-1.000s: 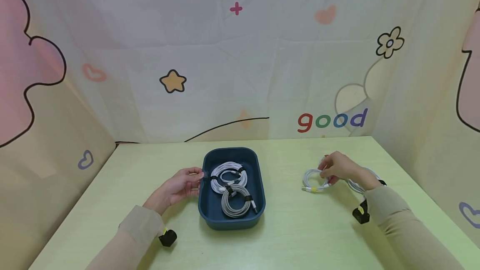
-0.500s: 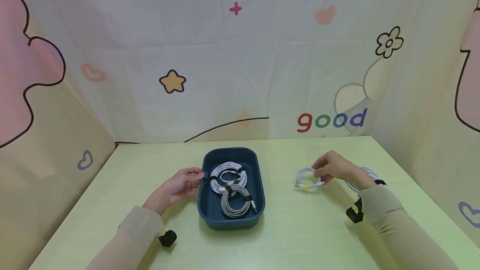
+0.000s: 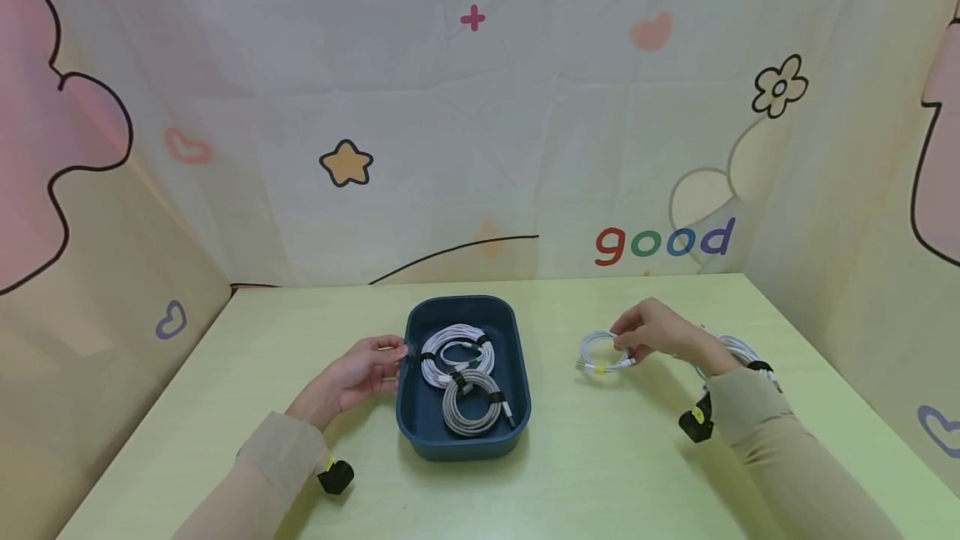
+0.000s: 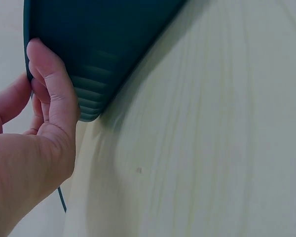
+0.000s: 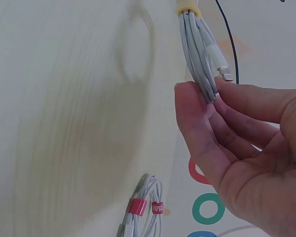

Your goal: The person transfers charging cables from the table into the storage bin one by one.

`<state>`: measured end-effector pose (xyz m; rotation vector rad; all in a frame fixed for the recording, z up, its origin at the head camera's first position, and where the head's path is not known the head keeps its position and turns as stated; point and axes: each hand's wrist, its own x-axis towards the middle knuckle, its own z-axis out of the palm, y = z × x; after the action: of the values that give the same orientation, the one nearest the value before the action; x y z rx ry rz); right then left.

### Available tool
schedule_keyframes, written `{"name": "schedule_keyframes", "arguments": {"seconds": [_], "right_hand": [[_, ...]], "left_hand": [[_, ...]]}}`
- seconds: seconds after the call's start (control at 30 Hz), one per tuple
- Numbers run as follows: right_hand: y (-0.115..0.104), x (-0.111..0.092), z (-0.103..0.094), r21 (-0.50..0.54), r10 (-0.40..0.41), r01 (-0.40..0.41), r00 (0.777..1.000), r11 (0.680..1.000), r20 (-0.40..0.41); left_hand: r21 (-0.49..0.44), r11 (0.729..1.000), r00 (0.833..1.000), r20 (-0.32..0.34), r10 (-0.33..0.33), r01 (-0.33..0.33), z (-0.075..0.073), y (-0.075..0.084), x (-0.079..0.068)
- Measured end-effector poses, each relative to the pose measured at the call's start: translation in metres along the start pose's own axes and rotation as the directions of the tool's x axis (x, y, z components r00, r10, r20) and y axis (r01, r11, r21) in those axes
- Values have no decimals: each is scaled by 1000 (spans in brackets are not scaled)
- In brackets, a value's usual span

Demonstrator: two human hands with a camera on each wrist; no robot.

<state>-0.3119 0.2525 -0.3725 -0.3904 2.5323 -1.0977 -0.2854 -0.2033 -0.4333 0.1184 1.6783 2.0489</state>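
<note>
My left hand (image 3: 372, 365) grips the left rim of a dark blue rectangular bin (image 3: 521, 407), thumb and fingers on either side of the rim in the left wrist view. Inside the bin lie a white coiled cable (image 3: 431, 368) with black ties and a grey coiled cable (image 3: 452, 417), also black-tied, partly overlapping it. Off to the bin's right, my right hand (image 3: 654, 330) pinches a white coiled charging cable (image 3: 590, 342) with a yellow tie between thumb and fingers. The right wrist view shows this cable (image 5: 197, 54) held above the table, its metal plug end hanging near my fingers.
Another white coiled cable (image 3: 738, 346) with a black tie lies beyond my right wrist, partly hidden by it. A coil with red ties (image 5: 147, 205) shows on the table (image 3: 555, 482) in the right wrist view. A printed cloth backdrop (image 3: 420, 107) rises behind the table.
My right hand has moved left toward the bin, carrying the yellow-tied cable along. More of the coil behind my right wrist now shows. My left hand and the bin have stayed put.
</note>
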Motion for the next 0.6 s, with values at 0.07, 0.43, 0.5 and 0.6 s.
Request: {"name": "schedule_keyframes", "arguments": {"seconds": [0.07, 0.43, 0.5, 0.6], "right_hand": [[-3, 0, 1, 3, -8, 8, 1000, 1000, 4], [-11, 10, 7, 62, -52, 51, 998, 997, 19], [-13, 12, 8, 65, -43, 42, 999, 997, 19], [-17, 14, 9, 62, -25, 24, 1000, 998, 17]], "left_hand": [[-2, 1000, 1000, 2, -2, 2, 0, 0, 0], [-4, 1000, 1000, -16, -8, 8, 1, 2, 0], [-4, 1000, 1000, -17, -9, 9, 1, 2, 0], [-3, 1000, 1000, -11, -6, 6, 1, 1, 0]]}}
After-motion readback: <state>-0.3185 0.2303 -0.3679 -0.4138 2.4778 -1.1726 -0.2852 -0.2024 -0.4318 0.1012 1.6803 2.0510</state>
